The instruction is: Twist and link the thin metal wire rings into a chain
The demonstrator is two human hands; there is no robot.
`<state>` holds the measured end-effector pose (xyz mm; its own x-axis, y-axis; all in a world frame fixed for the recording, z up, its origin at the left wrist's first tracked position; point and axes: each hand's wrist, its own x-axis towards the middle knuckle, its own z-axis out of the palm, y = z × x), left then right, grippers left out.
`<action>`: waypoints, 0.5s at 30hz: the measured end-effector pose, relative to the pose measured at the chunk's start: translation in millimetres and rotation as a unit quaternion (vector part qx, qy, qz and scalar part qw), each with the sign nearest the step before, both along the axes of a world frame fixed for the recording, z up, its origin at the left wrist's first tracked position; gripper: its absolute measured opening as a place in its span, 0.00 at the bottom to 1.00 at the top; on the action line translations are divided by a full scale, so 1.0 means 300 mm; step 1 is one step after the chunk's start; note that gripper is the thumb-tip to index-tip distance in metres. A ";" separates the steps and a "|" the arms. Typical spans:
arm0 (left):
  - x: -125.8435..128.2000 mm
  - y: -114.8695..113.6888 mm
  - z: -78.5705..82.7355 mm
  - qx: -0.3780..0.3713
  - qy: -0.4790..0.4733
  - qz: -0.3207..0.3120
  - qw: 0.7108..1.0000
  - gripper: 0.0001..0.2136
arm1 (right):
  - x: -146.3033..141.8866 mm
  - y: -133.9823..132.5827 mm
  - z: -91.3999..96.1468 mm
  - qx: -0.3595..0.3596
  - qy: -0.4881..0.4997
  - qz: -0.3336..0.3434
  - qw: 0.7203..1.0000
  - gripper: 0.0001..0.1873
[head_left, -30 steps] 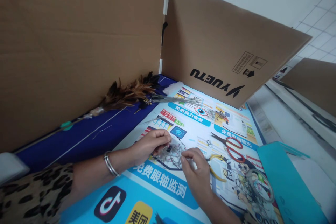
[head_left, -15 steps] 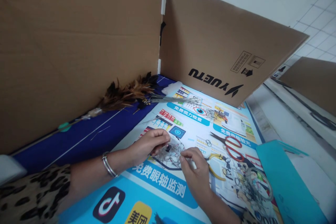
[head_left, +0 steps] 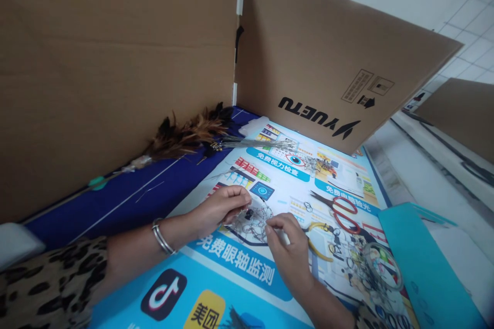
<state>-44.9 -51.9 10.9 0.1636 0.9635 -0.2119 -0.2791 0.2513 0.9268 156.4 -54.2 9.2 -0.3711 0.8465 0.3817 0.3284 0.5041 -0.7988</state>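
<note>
My left hand (head_left: 231, 204), with silver bangles on the wrist, is closed in a pinch over the printed sheet. Across from it my right hand (head_left: 287, 239) is also closed, thumb against fingertips. Between the two lies a tangle of thin wire (head_left: 252, 223) with small dark bits in it. Whatever each pinch holds is too fine to make out. To the right of my right hand are yellow-handled pliers (head_left: 321, 247), partly hidden, and red-handled scissors (head_left: 343, 213).
Cardboard panels (head_left: 309, 51) stand at the left and back. Brown feathers (head_left: 185, 136) and a bundle of thin wires (head_left: 258, 143) lie near them. A heap of small wire pieces (head_left: 358, 267) and a teal box (head_left: 420, 262) are at the right. Dark bristly strands (head_left: 237, 318) show at the front edge.
The view has shifted slightly. Both hands keep nearly the same pinched poses and places over the wire tangle.
</note>
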 end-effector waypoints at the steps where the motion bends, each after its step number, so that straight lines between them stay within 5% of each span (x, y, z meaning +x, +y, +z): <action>1: -0.001 0.000 -0.002 0.002 0.001 0.000 1.000 0.12 | 0.000 0.000 -0.001 0.000 0.000 0.000 1.000 0.03; 15: -0.003 -0.004 -0.001 0.026 0.019 -0.010 0.999 0.11 | 0.006 0.008 -0.003 0.007 0.009 -0.018 1.000 0.03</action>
<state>-45.9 -53.1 10.6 0.1755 0.9701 -0.1678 -0.2395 0.2074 0.9485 158.3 -51.7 8.3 -0.3339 0.8539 0.3993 0.3321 0.5030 -0.7980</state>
